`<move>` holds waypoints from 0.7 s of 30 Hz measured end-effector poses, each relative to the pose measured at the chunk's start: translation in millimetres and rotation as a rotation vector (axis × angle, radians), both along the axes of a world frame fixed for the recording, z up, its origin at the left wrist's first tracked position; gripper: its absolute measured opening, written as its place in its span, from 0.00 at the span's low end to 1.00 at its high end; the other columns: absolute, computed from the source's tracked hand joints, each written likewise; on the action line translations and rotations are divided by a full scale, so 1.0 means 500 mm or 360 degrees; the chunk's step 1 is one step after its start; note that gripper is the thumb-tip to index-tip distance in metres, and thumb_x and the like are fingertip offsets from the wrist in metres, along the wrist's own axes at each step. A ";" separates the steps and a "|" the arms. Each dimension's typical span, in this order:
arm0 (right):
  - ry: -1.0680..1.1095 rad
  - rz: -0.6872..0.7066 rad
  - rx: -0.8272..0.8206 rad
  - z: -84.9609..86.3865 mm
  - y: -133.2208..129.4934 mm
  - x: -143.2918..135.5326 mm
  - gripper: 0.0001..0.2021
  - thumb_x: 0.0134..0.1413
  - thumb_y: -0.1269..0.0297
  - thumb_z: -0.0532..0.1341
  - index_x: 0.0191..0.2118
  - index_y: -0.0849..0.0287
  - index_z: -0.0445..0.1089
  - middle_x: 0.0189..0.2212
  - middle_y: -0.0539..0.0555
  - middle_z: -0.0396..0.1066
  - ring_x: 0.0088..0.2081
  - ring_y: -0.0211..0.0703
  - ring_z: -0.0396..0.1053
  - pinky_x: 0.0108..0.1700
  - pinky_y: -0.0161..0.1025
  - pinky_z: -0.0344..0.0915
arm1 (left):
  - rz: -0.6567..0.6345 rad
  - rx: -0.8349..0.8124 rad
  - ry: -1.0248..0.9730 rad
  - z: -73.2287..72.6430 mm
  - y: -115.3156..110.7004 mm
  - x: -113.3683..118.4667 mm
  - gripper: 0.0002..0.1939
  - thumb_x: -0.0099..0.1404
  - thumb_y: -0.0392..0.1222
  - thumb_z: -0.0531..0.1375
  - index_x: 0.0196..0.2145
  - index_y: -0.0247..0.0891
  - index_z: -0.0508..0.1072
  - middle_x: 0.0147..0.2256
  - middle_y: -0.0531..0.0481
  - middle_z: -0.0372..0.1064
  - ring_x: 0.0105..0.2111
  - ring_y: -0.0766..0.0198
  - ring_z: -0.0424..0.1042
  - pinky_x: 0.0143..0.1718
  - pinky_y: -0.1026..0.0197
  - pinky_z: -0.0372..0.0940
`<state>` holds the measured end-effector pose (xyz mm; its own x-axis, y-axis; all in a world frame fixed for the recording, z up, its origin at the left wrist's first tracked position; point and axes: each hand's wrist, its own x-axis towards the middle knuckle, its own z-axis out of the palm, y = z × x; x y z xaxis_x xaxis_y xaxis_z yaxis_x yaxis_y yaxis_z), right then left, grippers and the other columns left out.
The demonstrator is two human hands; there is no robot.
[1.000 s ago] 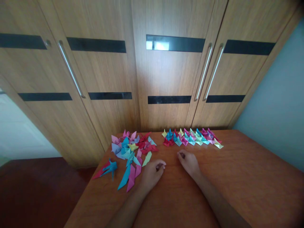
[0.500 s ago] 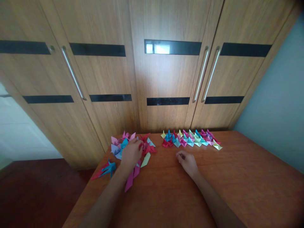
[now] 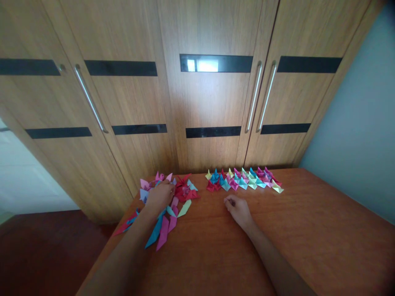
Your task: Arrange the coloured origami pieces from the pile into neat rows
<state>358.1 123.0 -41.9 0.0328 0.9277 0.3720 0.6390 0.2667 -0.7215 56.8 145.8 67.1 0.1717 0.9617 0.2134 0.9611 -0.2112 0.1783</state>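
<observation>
My left hand (image 3: 159, 197) reaches over a pile of folded paper pieces at the table's left, its fingers bent down and pressed together. Its fingertips are partly hidden, so what they hold, if anything, does not show. Beside them lie red folded papers (image 3: 184, 190); pink ones (image 3: 144, 184) are at the far left. Nearer me, long magenta (image 3: 163, 233) and blue strips (image 3: 154, 231) fan out, with a pale green strip (image 3: 184, 208) to their right. My right hand (image 3: 238, 209) rests on the table with curled fingers and no object visible in them.
Rows of colourful pointed paper pieces (image 3: 243, 180) stand along the table's back edge, beyond my right hand. Behind the wooden table (image 3: 247, 263) rises a wardrobe (image 3: 212, 102) with metal handles. A wall (image 3: 348, 123) borders the right side.
My left hand has shifted left from the red papers across the pile, uncovering more of them and a blue strip. My right hand stays curled on the table. The view has turned slightly.
</observation>
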 end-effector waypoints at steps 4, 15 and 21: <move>-0.0015 0.0001 -0.0015 0.005 -0.003 -0.001 0.13 0.54 0.59 0.53 0.24 0.56 0.68 0.19 0.48 0.69 0.23 0.39 0.67 0.27 0.33 0.59 | -0.0072 0.0170 -0.0304 0.028 -0.016 0.005 0.07 0.59 0.41 0.56 0.30 0.40 0.73 0.32 0.49 0.72 0.33 0.60 0.70 0.36 0.63 0.60; 0.0116 0.0111 0.0040 0.026 -0.020 -0.009 0.10 0.53 0.61 0.53 0.29 0.56 0.70 0.22 0.49 0.70 0.25 0.40 0.67 0.29 0.34 0.62 | -0.0087 -0.0370 -0.2126 -0.054 -0.041 0.103 0.15 0.51 0.47 0.64 0.33 0.34 0.73 0.24 0.50 0.72 0.25 0.65 0.72 0.26 0.66 0.65; 0.0130 0.0154 0.0204 0.026 -0.032 -0.021 0.10 0.52 0.62 0.56 0.38 0.56 0.70 0.30 0.51 0.71 0.28 0.39 0.67 0.33 0.35 0.65 | -0.0025 -0.0457 -0.2322 -0.100 -0.067 0.158 0.13 0.50 0.45 0.65 0.31 0.33 0.73 0.26 0.48 0.73 0.27 0.65 0.72 0.28 0.66 0.66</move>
